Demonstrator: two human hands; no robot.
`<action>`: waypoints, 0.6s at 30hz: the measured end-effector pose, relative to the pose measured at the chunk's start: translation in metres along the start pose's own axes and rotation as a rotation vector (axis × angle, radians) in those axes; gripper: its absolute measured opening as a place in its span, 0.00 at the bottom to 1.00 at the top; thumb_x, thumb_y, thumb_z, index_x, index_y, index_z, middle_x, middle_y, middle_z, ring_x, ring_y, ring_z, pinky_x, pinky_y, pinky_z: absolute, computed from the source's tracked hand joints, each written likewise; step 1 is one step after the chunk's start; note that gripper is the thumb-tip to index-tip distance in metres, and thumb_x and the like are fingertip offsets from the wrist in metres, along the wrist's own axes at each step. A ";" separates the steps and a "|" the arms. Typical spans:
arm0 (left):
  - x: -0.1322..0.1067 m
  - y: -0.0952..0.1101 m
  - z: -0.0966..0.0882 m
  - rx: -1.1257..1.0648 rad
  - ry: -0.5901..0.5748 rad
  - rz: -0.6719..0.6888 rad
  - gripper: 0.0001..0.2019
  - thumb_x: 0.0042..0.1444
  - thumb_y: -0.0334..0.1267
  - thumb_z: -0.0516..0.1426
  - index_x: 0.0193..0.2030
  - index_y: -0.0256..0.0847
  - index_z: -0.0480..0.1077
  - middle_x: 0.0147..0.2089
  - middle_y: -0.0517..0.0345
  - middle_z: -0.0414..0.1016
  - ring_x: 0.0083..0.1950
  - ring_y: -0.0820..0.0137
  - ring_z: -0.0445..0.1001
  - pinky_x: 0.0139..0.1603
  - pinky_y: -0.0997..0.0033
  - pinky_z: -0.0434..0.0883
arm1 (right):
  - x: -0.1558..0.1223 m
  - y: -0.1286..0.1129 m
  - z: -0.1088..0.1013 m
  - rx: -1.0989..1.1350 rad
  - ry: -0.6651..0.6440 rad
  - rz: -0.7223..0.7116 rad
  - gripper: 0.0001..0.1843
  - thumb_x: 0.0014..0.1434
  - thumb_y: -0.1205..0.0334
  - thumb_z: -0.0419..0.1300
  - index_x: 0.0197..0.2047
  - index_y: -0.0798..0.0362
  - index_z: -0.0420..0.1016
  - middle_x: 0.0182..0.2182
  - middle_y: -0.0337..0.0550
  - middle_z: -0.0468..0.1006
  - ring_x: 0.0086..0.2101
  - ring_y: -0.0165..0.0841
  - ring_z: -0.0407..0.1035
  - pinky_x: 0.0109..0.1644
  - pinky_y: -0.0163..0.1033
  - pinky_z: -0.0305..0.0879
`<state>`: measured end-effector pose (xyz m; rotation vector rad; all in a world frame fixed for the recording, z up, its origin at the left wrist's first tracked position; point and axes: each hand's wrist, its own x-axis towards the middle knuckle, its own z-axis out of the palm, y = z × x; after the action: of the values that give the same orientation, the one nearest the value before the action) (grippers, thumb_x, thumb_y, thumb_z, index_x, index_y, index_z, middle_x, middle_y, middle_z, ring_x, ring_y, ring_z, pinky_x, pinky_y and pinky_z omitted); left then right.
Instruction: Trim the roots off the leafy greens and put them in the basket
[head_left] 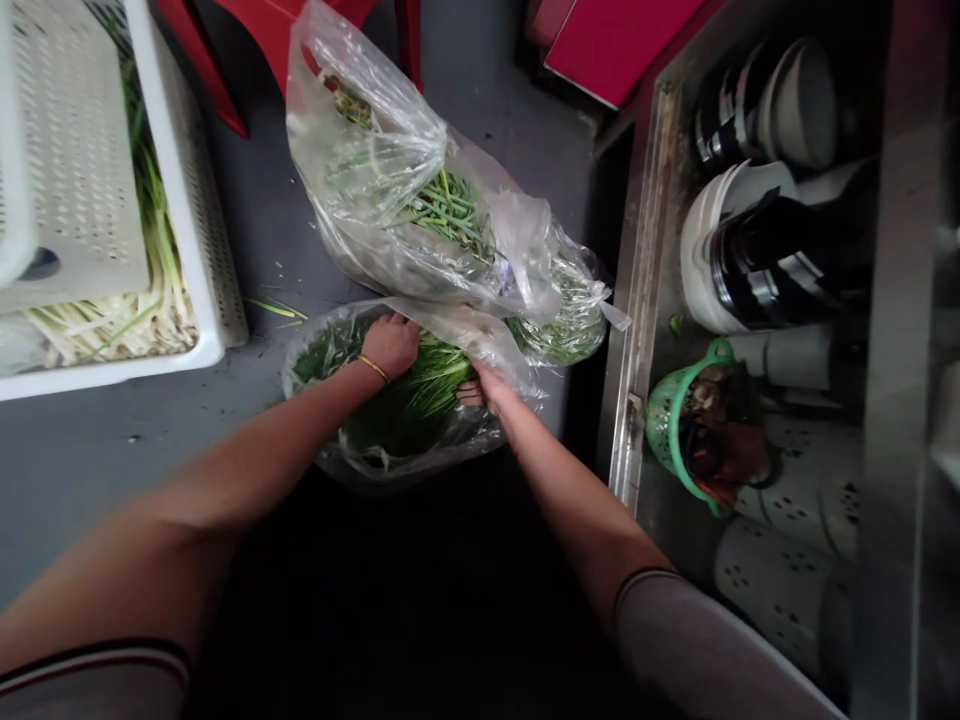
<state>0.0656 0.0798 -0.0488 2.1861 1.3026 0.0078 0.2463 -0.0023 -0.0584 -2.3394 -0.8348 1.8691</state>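
A clear plastic bag (352, 450) full of long green chives (420, 385) lies open on the grey floor in front of me. My left hand (390, 343), with a thin gold bracelet at the wrist, reaches into the bag, its fingers curled down into the greens. My right hand (480, 388) is at the bag's right side, fingers closed around the bundle of stems. A second clear bag (390, 170) of the same greens leans just behind, partly resting on the first.
A white perforated crate (202, 250) holding trimmed greens stands at the left. Red stool legs (217, 80) are at the back. A steel shelf (637, 300) at the right holds stacked bowls, pots and a green basket (675, 420).
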 end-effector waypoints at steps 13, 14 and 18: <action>-0.037 0.041 0.039 0.092 -0.133 0.292 0.22 0.56 0.29 0.50 0.58 0.39 0.64 0.53 0.40 0.70 0.58 0.54 0.64 0.59 0.52 0.58 | -0.034 0.055 -0.034 -0.214 0.006 0.062 0.11 0.61 0.55 0.56 0.40 0.53 0.72 0.38 0.43 0.75 0.35 0.30 0.70 0.39 0.39 0.69; -0.038 0.044 0.043 0.089 -0.137 0.260 0.22 0.56 0.29 0.50 0.58 0.39 0.64 0.54 0.39 0.69 0.58 0.53 0.64 0.58 0.51 0.59 | -0.035 0.053 -0.034 -0.196 -0.012 0.074 0.12 0.60 0.54 0.57 0.38 0.54 0.72 0.33 0.42 0.76 0.31 0.30 0.71 0.36 0.39 0.70; -0.039 0.045 0.046 -0.121 -0.122 0.094 0.20 0.56 0.30 0.50 0.57 0.39 0.66 0.57 0.40 0.67 0.56 0.56 0.68 0.56 0.57 0.63 | -0.035 0.044 -0.012 -0.039 -0.043 0.064 0.19 0.54 0.45 0.59 0.37 0.54 0.71 0.19 0.39 0.72 0.20 0.34 0.69 0.25 0.40 0.68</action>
<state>0.0952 0.0102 -0.0541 2.1087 1.1031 -0.0100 0.2696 -0.0514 -0.0387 -2.3849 -0.8174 1.9515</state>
